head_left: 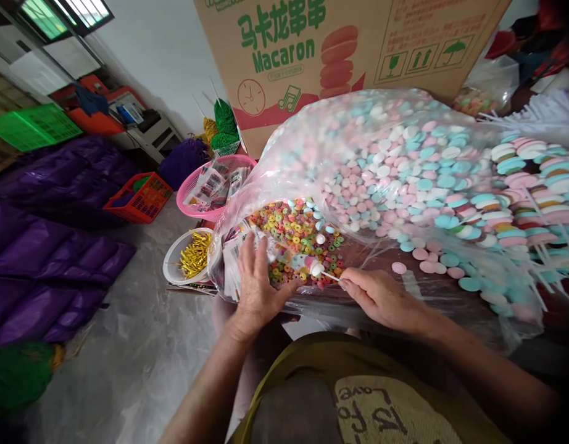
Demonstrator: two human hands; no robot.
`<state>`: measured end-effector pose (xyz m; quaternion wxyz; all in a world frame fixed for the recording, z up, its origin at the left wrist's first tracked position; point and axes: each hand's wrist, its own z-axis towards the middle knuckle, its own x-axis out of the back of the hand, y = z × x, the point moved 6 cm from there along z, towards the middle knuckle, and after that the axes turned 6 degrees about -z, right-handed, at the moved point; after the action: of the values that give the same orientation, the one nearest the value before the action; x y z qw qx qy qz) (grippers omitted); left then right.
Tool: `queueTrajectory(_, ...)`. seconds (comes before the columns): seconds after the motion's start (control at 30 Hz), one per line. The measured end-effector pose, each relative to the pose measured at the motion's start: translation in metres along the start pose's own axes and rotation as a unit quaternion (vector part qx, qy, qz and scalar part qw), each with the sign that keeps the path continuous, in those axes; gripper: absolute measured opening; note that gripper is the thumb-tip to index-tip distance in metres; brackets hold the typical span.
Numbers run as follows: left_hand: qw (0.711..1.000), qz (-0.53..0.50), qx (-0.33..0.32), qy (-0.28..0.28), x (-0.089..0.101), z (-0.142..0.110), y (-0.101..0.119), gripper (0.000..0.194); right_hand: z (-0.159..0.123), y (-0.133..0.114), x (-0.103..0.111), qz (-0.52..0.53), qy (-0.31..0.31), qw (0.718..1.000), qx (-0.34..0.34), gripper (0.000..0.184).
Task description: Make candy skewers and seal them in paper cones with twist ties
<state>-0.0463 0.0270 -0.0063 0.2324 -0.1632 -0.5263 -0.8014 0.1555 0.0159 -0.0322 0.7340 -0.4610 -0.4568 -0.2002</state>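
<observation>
My right hand (379, 297) pinches the white stick of a candy skewer (307, 264) threaded with pink, blue and white discs, its tip pointing left. My left hand (257, 280) rests fingers-down on a stack of small clear wrappers (232, 262), touching the skewer's far end. Behind both hands lies a heap of small coloured ring candies (298, 228). A large clear plastic bag (368, 160) full of pink, blue and white disc candies spreads behind them.
Finished skewers (534, 185) lie piled at the right. A white bowl of gold twist ties (192, 254) and a pink basket (215, 185) stand left. A Macaron cardboard box (312, 49) stands behind. Purple bags (48, 246) and a red basket (141, 197) cover the floor.
</observation>
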Motion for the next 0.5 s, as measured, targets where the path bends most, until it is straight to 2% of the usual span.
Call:
queueTrajectory(0.07, 0.975, 0.129, -0.093, -0.153, -0.007, 0.011, 0.015, 0.072, -0.001, -0.003, 0.009, -0.048, -0.029, 0.998, 0.040, 0.030)
queueTrajectory(0.1, 0.956, 0.159, -0.110, -0.223, -0.014, 0.013, 0.019, 0.058, 0.000, -0.004, 0.012, -0.074, -0.042, 0.995, 0.055, 0.030)
queueTrajectory(0.13, 0.938, 0.176, -0.105, -0.281, -0.022, 0.013, 0.021, 0.041, 0.001, -0.006, 0.014, -0.102, -0.053, 0.991, 0.070, 0.028)
queueTrajectory(0.2, 0.920, 0.179, -0.063, -0.343, -0.036, 0.011, 0.021, 0.014, 0.003, -0.012, 0.015, -0.155, -0.068, 0.981, 0.100, 0.021)
queueTrajectory(0.27, 0.923, 0.144, -0.028, -0.355, -0.046, 0.008, 0.021, 0.011, 0.004, -0.019, 0.016, -0.196, -0.072, 0.970, 0.127, 0.016)
queueTrajectory(0.37, 0.941, 0.072, -0.018, -0.330, -0.053, 0.004, 0.021, 0.019, 0.004, -0.026, 0.014, -0.225, -0.077, 0.959, 0.152, 0.014)
queueTrajectory(0.5, 0.943, 0.057, 0.016, -0.328, -0.061, -0.002, 0.018, 0.019, 0.007, -0.028, 0.004, -0.201, -0.111, 0.962, 0.151, 0.012)
